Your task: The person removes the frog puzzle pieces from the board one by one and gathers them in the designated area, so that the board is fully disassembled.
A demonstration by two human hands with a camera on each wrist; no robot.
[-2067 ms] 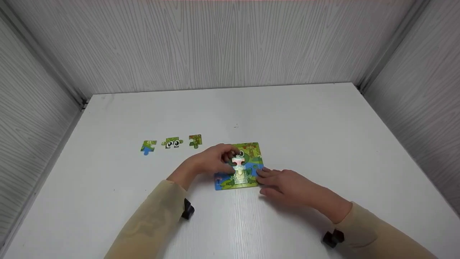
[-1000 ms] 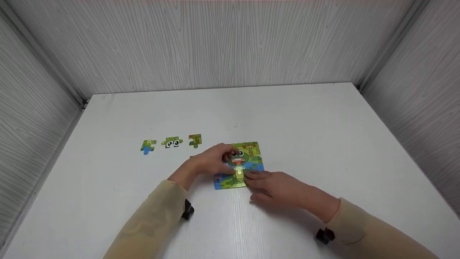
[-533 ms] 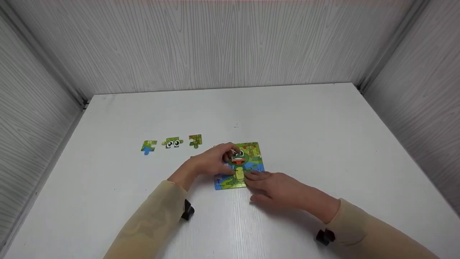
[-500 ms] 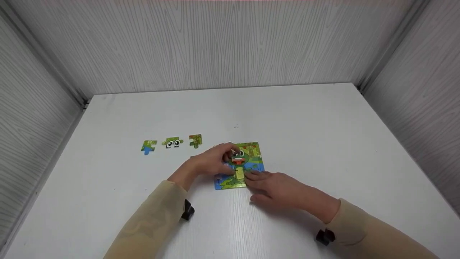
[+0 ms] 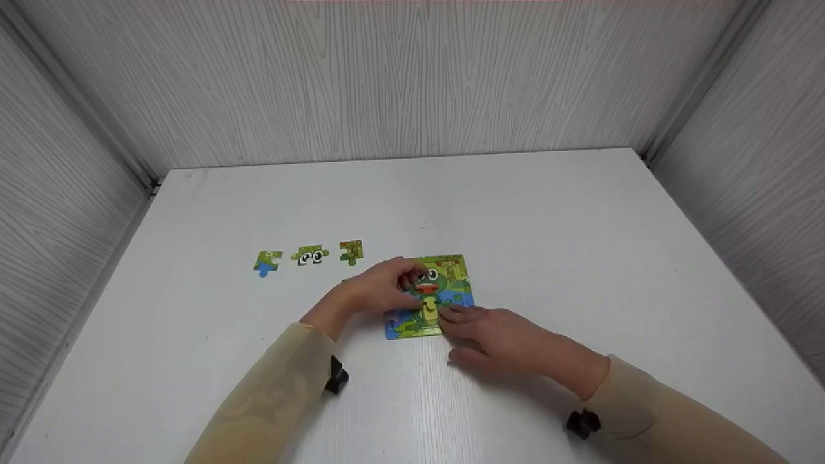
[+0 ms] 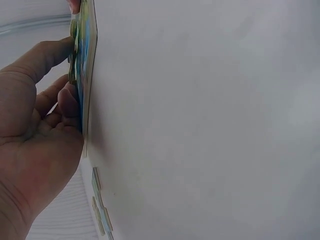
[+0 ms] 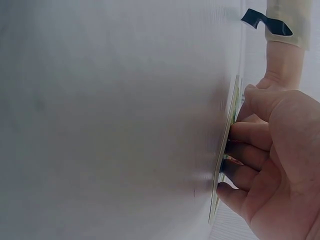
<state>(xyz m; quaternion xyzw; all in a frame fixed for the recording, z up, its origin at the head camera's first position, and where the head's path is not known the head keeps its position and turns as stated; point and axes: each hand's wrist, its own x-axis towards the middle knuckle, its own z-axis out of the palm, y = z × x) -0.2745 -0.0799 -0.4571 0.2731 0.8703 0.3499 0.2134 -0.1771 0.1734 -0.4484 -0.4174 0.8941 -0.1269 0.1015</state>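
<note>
- The frog puzzle board (image 5: 445,293) is lying flat on the white table (image 5: 548,225), near the table's middle and slightly toward the person, with both hands meeting over it.
- The left hand (image 5: 377,290) is resting on the board's left part; its fingers are curling down onto the frog picture near the face, and the fingertips appear to be pressing on a piece there. Whether they are pinching that piece cannot be told from the head view.
- In the left wrist view, the left hand (image 6: 37,135) is showing bent fingers lying against the edge of the board (image 6: 82,65), which is seen side-on.
- The right hand (image 5: 496,335) is lying on the board's lower right corner, its fingers fairly straight and close together, the tips touching the picture just beside the frog's yellow belly.
- In the right wrist view, the right hand (image 7: 270,165) is pressing its fingertips against the thin board (image 7: 225,150).
- Three loose puzzle pieces are lying in a row to the left of the board, well apart from both hands: a blue-and-green piece (image 5: 267,261), a piece with two eyes (image 5: 309,256) and a green-and-red piece (image 5: 351,251).
- Beige sleeves (image 5: 271,393) are covering both forearms.
</note>
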